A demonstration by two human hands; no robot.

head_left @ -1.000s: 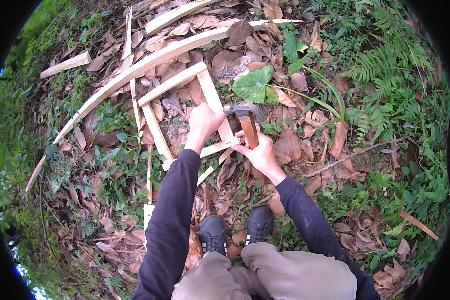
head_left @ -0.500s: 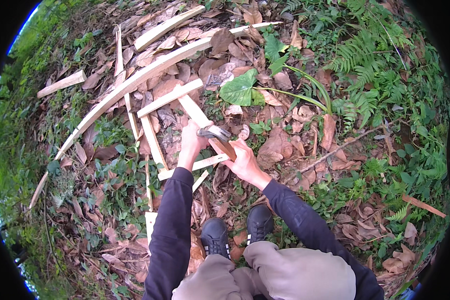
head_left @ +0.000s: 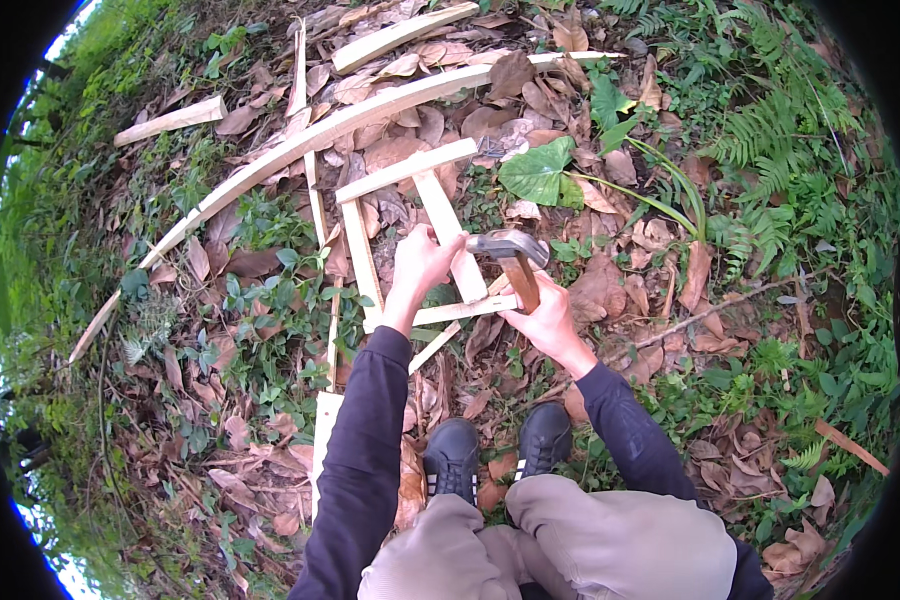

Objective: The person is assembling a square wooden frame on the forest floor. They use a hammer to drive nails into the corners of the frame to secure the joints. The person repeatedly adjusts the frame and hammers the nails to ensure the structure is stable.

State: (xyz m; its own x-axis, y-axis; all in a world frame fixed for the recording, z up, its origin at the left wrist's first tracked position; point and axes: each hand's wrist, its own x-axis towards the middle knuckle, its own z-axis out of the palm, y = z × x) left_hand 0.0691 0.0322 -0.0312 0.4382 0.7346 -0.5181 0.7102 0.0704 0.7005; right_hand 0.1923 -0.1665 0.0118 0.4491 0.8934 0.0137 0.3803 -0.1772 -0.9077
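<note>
A small frame of pale wooden strips lies on the leaf litter in front of me: a far strip, a left strip, a near strip and a wider right slat. My left hand is closed at the left edge of the right slat, its fingertips against the wood. In my right hand is a hammer with a brown wooden handle and a dark metal head. Its head is above the slat's right side, close to my left fingertips. Whether a nail is there I cannot make out.
A long curved wooden strip arcs beyond the frame. Loose wood pieces and a short stick lie farther off. A broad green leaf grows to the right, with ferns behind. My shoes stand nearby.
The whole scene has shifted right in the picture. The hammer head has turned and moved off to the right of my left hand, uncovering the slat's near end.
</note>
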